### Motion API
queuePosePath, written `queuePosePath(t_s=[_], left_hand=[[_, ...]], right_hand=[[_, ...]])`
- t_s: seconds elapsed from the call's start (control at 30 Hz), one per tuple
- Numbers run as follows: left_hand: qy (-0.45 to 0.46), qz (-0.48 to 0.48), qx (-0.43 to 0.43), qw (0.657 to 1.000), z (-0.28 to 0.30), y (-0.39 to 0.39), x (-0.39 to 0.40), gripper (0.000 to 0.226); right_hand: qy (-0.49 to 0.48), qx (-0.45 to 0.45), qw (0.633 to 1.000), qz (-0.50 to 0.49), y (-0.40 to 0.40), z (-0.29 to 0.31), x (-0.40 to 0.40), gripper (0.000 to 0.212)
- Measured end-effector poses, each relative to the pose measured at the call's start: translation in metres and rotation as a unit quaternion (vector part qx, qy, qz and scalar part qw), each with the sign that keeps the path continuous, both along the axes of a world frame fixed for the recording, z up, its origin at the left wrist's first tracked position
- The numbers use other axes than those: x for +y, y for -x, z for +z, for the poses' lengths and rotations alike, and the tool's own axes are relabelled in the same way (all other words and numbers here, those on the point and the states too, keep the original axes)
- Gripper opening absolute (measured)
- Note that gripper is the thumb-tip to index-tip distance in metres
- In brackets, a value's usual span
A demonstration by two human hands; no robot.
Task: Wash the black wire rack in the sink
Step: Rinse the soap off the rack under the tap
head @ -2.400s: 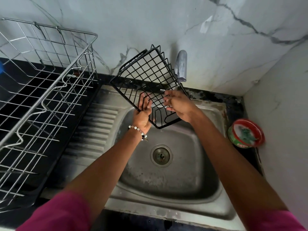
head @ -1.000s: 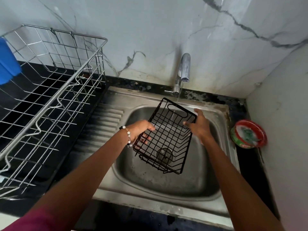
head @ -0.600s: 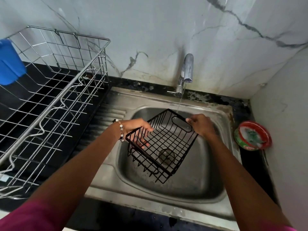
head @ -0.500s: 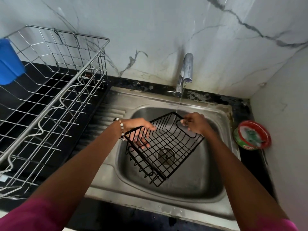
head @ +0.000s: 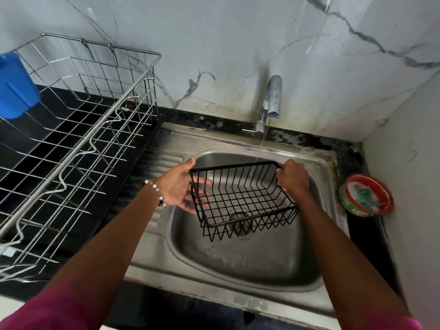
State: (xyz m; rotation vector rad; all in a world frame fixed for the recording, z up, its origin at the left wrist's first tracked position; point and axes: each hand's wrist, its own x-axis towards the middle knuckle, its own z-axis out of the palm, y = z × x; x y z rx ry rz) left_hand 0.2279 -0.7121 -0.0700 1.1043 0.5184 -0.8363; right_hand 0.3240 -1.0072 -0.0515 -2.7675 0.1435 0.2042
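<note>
The black wire rack (head: 245, 198) hangs over the steel sink (head: 238, 265), its open side up and tilted a little toward me. My left hand (head: 181, 186) cups its left end with fingers spread along the wires. My right hand (head: 291, 178) is closed around the rim at the right end. A thin stream of water runs from the chrome tap (head: 270, 103) down into the back of the rack. The drain shows through the rack's wires.
A large silver wire dish rack (head: 78, 129) fills the black counter on the left, with a blue plastic container (head: 15, 86) at its far left. A round red-rimmed tub of dish soap (head: 365, 195) sits right of the sink by the wall.
The rack came down from in front of the tap into the sink and turned from on edge to open side up, squarer to me, under the running water.
</note>
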Motion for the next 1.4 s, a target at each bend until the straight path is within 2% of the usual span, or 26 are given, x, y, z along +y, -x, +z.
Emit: queuePosePath(t_s=[0.07,0.13,0.23,0.3,0.47,0.53,0.6,0.7,0.8,0.87,0.93,0.97,1.03,1.13,1.23,1.27,1.37,1.4], left_hand=[[0.01,0.039,-0.001,0.999,-0.012,0.004,-0.004,0.094],[-0.036,0.08,-0.011,0.996,-0.016,0.005,-0.018,0.082],[-0.133,0.123,-0.03,0.983,-0.012,0.002,-0.044,0.036],[-0.177,0.138,-0.035,0.974,-0.01,-0.001,-0.055,0.019],[-0.202,0.142,-0.06,0.967,-0.002,-0.011,-0.065,0.02],[-0.215,0.137,-0.08,0.964,0.004,-0.018,-0.068,0.024],[-0.24,0.123,-0.103,0.957,0.011,-0.023,-0.07,0.03],[-0.261,0.109,-0.134,0.95,0.02,-0.028,-0.075,0.031],[-0.266,0.096,-0.159,0.946,0.026,-0.03,-0.08,0.031],[-0.276,0.09,-0.17,0.942,0.026,-0.031,-0.082,0.032],[-0.288,0.085,-0.172,0.938,0.027,-0.031,-0.083,0.036],[-0.295,0.08,-0.166,0.938,0.028,-0.031,-0.083,0.038],[-0.312,0.061,-0.142,0.938,0.03,-0.033,-0.081,0.044],[-0.339,0.036,-0.112,0.933,0.036,-0.038,-0.078,0.054],[-0.359,0.036,-0.109,0.926,0.044,-0.049,-0.079,0.056],[-0.368,0.032,-0.116,0.922,0.047,-0.052,-0.08,0.055],[-0.395,0.017,-0.132,0.909,0.056,-0.057,-0.081,0.053],[-0.401,0.008,-0.136,0.906,0.058,-0.058,-0.082,0.051]], right_hand=[[0.024,0.002,1.0,-0.018,0.003,-0.001,-0.004,0.026],[0.036,0.002,0.999,-0.027,0.005,0.0,-0.006,0.025],[0.042,0.01,0.998,-0.048,0.007,0.004,-0.007,0.026],[0.049,0.011,0.997,-0.058,0.008,0.007,-0.008,0.026],[0.101,0.011,0.993,-0.067,0.007,0.017,-0.006,0.027],[0.164,-0.013,0.986,-0.018,0.003,0.021,-0.003,0.033],[0.173,-0.06,0.981,0.07,-0.006,0.018,0.001,0.039],[0.09,-0.081,0.972,0.199,-0.017,0.013,0.017,0.029],[-0.083,-0.043,0.956,0.277,-0.016,0.017,0.044,0.019],[-0.271,0.017,0.94,0.208,-0.012,0.031,0.064,0.017],[-0.443,0.106,0.886,0.089,-0.015,0.047,0.075,0.019],[-0.492,0.157,0.855,0.043,-0.019,0.054,0.077,0.022],[-0.52,0.235,0.821,-0.011,-0.025,0.066,0.073,0.025],[-0.486,0.271,0.831,-0.018,-0.033,0.078,0.063,0.023],[-0.505,0.318,0.802,0.013,-0.036,0.085,0.058,0.024],[-0.495,0.324,0.806,0.015,-0.035,0.086,0.058,0.024],[-0.432,0.29,0.854,0.011,-0.036,0.084,0.058,0.024],[-0.447,0.295,0.844,0.019,-0.036,0.086,0.059,0.024]])
